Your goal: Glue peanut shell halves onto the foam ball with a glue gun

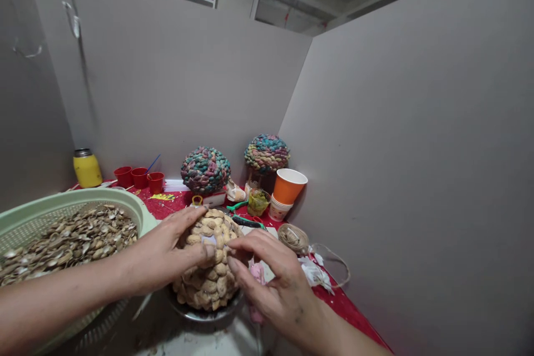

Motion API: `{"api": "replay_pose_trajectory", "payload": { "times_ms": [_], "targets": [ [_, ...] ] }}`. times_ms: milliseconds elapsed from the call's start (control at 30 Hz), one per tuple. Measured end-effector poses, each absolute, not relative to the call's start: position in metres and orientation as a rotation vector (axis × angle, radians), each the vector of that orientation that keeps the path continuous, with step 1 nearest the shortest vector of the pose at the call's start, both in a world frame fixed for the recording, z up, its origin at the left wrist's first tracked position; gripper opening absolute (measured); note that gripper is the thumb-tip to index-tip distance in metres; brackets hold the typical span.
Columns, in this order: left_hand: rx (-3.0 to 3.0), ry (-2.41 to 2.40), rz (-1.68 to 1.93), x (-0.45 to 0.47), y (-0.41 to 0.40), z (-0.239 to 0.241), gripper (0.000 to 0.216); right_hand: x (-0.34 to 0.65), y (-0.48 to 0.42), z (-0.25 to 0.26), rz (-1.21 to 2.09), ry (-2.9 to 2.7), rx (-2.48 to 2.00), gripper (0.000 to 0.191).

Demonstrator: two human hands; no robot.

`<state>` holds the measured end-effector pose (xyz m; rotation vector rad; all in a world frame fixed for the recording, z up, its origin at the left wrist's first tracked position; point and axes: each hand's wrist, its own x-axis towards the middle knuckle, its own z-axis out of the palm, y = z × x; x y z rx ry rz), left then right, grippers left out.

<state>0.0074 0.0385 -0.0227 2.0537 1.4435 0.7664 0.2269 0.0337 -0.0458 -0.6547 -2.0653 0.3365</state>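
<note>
A ball covered with peanut shells (214, 283) rests in a shallow metal bowl (204, 316). A small pale lilac patch shows between the shells near its top. My left hand (177, 250) grips the ball from the left, with the fingers over its far side and the thumb on top beside the pale patch. At the ball's right side is my right hand (275, 278), its thumb and index fingertips close together against the shells. Whatever lies between those fingertips is too small to make out. Under the right hand, a pink thing (256, 272) is partly hidden.
A green basket (146, 219) of shells stands left. Behind are two colored shell-covered balls (205, 169), red cups (139, 178), a yellow jar (87, 169), an orange paper cup (287, 186) and green-handled pliers (248, 222). Twine (293, 238) lies right, beside grey partitions (396, 150).
</note>
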Motion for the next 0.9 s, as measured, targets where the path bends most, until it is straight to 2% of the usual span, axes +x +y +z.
{"api": "replay_pose_trajectory", "payload": {
  "times_ms": [167, 267, 367, 533, 633, 767, 900],
  "targets": [
    [1.842, 1.462, 0.977, 0.002, 0.029, -0.017, 0.082, 0.236, 0.031, -0.050, 0.268, -2.014, -0.658, 0.012],
    [1.672, 1.549, 1.113, -0.005, 0.010, -0.019, 0.078, 0.240, 0.034, -0.054, 0.249, -1.998, -0.724, 0.021],
    [1.576, 1.611, 1.259, -0.013, -0.017, -0.032, 0.069, 0.242, 0.039, -0.059, 0.358, -1.988, -0.875, 0.038],
    [1.534, 1.655, 1.189, -0.015, -0.050, -0.065, 0.074, 0.235, 0.052, -0.068, 0.782, -1.922, -1.074, 0.083],
    [1.671, 1.592, 1.211, -0.008, -0.053, -0.087, 0.071, 0.229, 0.059, -0.072, 0.932, -1.896, -1.086, 0.100],
    [1.842, 1.634, 1.230, 0.000, -0.039, -0.117, 0.077, 0.223, 0.064, -0.075, 0.992, -1.919, -1.016, 0.109],
    [1.890, 1.701, 1.208, 0.003, -0.026, -0.137, 0.082, 0.221, 0.066, -0.082, 0.967, -1.923, -0.998, 0.108]
  ]
}}
